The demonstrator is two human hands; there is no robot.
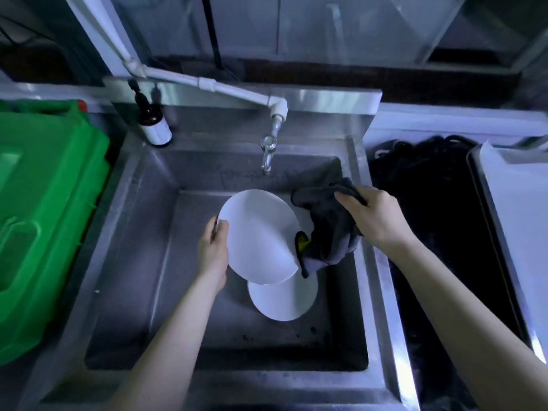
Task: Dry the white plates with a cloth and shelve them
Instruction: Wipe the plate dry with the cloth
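The sink (124, 262) at centre is brushed stainless steel with a dull sheen. The white plate (261, 235) looks smooth and glossy, the grey cloth (332, 229) soft and matt. At left, the green bin (50, 203) is shiny moulded plastic; the white pipe (237, 90) above looks plastic.

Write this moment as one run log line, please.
step: drying | left hand: holds upper white plate by rim over sink | right hand: grips grey cloth beside plate | second plate: in sink
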